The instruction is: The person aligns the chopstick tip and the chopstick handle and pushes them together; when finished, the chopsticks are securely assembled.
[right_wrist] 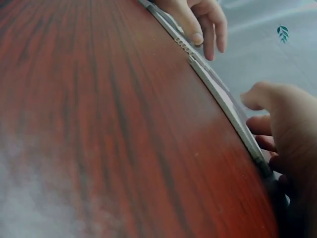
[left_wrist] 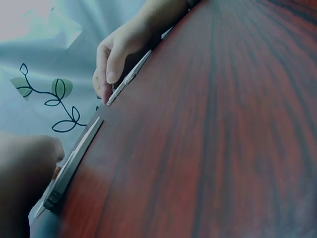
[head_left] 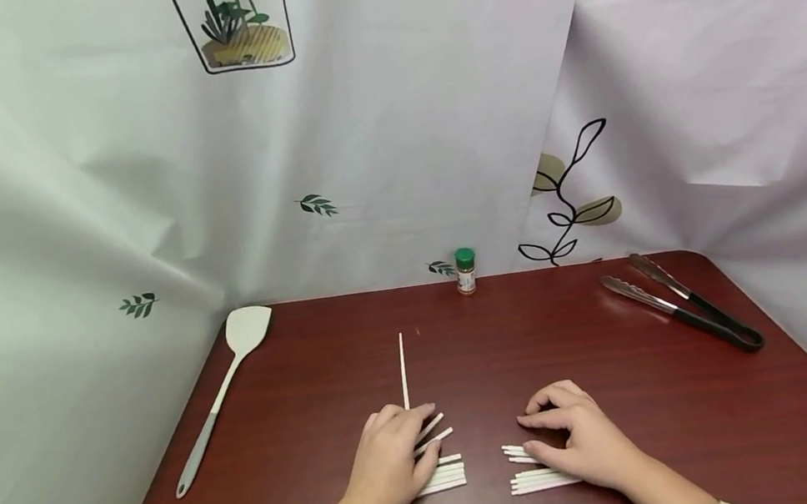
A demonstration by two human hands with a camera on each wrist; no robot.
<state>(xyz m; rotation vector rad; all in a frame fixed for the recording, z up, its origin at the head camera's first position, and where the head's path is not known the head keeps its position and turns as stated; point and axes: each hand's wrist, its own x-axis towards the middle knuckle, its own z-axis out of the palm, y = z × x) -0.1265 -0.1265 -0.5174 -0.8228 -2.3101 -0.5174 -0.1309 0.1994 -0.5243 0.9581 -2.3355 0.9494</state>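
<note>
My left hand (head_left: 391,459) hovers low over several thin white sticks (head_left: 446,478), with the thumb apart from the fingers. Two slanted sticks (head_left: 441,434) show in that gap, and a single upright-pointing stick (head_left: 403,370) runs from beyond the fingers toward the back of the table. To the right, my right hand (head_left: 585,436) is above another group of white sticks (head_left: 537,481), its thumb close to the upper ones and its fingers loosely bent. I see nothing gripped in either hand. Both hands cover part of the sticks.
A white spatula (head_left: 247,330) with a grey handle lies on the left of the dark red table (head_left: 535,337). Black-handled metal tongs (head_left: 682,306) rest at the right. A green-capped spice jar (head_left: 465,271) stands at the back edge, before a patterned curtain (head_left: 395,118).
</note>
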